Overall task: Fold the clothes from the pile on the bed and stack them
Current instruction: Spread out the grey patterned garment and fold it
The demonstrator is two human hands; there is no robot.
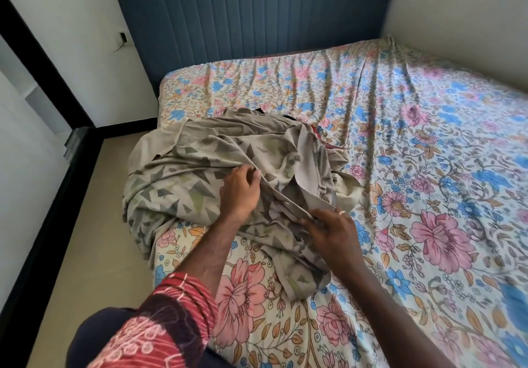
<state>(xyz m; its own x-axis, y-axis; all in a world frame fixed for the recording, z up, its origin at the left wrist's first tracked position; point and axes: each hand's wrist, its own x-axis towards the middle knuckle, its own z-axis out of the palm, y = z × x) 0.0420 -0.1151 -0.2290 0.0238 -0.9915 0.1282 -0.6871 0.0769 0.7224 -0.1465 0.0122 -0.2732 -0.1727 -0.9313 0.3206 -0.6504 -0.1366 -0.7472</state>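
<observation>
A crumpled grey-beige garment printed with dark triangles lies on top of the clothes pile at the left edge of the bed. A bit of red cloth peeks out behind it. My left hand pinches a fold of the garment near its middle. My right hand grips the garment's hem edge closer to me, a ring on one finger. The strip of fabric runs taut between both hands. The rest of the pile is hidden under the garment.
The bed carries a floral sheet in pink, blue and orange. A dark blue padded headboard stands at the far end. White walls close in on the right and behind. Beige floor and a black frame lie to the left.
</observation>
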